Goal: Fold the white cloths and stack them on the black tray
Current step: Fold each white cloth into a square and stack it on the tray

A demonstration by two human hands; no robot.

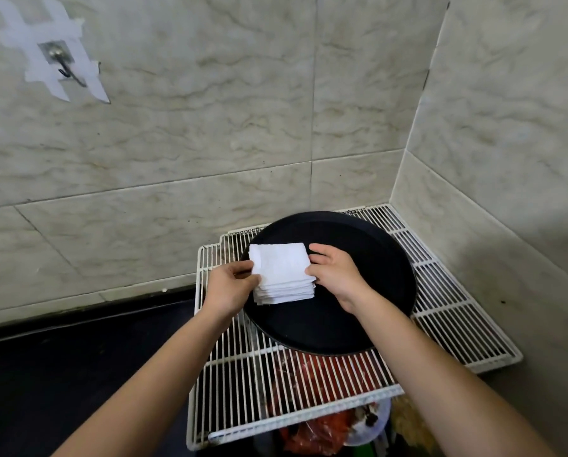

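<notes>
Pinching white cloths (pixel 281 273) between left hand (pixel 228 288), right hand (pixel 335 275)

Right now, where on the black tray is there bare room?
The black tray is bare nearer the person than the stack of cloths, and toward its right rim. Left hand and right hand crowd the stack's sides.

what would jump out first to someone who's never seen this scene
The bright stack of white cloths on the round black tray at centre catches the eye first, with the left hand and right hand gripping its two sides. The tray sits on a white wire rack in a tiled corner. On the wall at upper left, a metal hook is held on with crossed strips of tape.
</notes>
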